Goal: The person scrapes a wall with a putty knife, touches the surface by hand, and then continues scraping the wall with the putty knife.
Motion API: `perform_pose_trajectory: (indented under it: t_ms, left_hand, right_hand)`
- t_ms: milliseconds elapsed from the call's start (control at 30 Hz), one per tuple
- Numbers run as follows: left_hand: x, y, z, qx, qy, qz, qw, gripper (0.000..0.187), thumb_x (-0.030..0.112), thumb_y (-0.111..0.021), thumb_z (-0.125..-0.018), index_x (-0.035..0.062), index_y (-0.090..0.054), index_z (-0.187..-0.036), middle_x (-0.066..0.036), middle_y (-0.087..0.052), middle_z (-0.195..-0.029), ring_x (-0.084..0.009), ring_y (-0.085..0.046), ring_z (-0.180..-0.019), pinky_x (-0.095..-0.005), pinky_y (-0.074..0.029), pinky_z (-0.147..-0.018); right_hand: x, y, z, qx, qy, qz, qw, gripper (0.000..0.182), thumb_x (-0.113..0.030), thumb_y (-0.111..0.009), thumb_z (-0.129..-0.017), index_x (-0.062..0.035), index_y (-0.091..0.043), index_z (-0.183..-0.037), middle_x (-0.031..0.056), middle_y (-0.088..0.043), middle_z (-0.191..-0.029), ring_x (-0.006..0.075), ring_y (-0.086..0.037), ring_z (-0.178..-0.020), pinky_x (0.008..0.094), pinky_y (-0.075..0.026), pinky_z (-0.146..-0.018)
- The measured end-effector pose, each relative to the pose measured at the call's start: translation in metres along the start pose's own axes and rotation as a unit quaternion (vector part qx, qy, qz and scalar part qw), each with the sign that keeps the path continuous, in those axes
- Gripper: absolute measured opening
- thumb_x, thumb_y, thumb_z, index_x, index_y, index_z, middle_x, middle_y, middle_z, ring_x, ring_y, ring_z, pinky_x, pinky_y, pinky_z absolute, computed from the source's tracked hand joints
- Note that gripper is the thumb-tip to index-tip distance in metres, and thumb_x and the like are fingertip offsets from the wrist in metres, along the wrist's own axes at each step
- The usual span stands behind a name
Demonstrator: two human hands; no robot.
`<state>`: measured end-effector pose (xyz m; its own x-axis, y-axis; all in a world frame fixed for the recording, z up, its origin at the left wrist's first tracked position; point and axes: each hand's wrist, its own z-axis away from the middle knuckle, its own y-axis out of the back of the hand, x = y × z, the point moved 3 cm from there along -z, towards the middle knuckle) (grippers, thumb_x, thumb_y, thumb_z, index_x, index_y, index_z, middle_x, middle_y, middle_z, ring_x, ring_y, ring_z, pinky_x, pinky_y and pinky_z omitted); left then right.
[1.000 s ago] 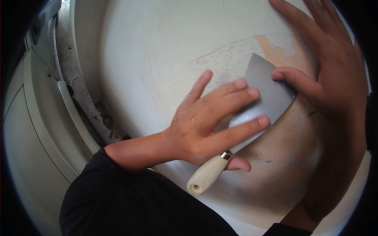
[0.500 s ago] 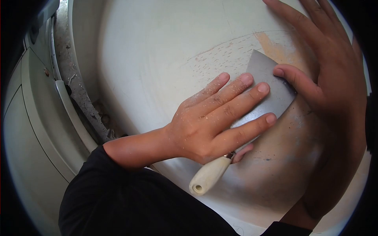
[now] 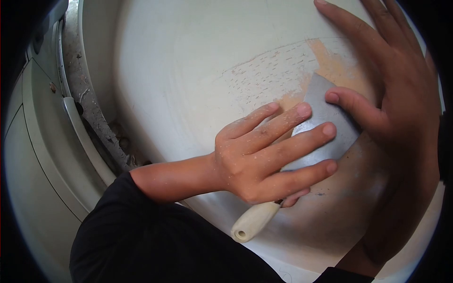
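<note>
My left hand (image 3: 269,155) holds a putty knife (image 3: 309,127), its fingers spread flat over the metal blade and its thumb tucked beneath near the neck. The knife's pale handle (image 3: 255,221) sticks out below the palm, and white dust speckles the fingers. The blade lies against a pale, curved panel (image 3: 179,70), its tip toward the top. My right hand (image 3: 396,80) is open, fingers spread over the panel at the right, with the thumb at the blade's right edge. Beside the blade are a tan patch (image 3: 328,61) and an area of short dash marks (image 3: 264,75).
To the left stands a pale, door-like panel (image 3: 42,146) with a light edge strip. Between it and the curved panel runs a dirty gap (image 3: 101,113) with debris. Darker scuffed marks (image 3: 323,193) show on the panel below the blade.
The left hand and putty knife have shifted down and slightly right. More tan surface shows to the blade's upper left. The right hand is nearly unmoved.
</note>
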<state>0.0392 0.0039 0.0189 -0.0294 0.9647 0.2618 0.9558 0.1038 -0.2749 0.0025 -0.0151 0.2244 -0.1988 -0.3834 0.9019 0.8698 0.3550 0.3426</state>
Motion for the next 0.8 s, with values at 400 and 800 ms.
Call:
perform_pose_trajectory:
  t_ms: [400, 800]
  left_hand:
    - [0.001, -0.013, -0.002, 0.049, -0.024, -0.028, 0.998, 0.035, 0.039, -0.043, -0.106, 0.0236, -0.074, -0.111, -0.008, -0.073, -0.121, -0.0344, -0.072, -0.105, -0.0375, -0.062, -0.077]
    - [-0.004, -0.014, 0.000, 0.073, -0.028, -0.031, 0.996, 0.027, 0.037, -0.049, -0.104, 0.0263, -0.073, -0.110, -0.007, -0.073, -0.120, -0.0320, -0.072, -0.105, -0.0371, -0.062, -0.075]
  right_hand:
    - [0.000, -0.001, 0.000, -0.002, 0.009, -0.008, 1.000, 0.064, -0.051, -0.067, -0.073, -0.0210, -0.059, -0.129, 0.0093, -0.045, -0.155, 0.0333, -0.031, -0.150, 0.0649, -0.010, -0.121]
    - [-0.003, -0.001, -0.004, -0.009, 0.023, -0.012, 1.000, 0.060, -0.046, -0.069, -0.072, -0.0201, -0.062, -0.126, 0.0099, -0.047, -0.153, 0.0348, -0.033, -0.149, 0.0659, -0.012, -0.121]
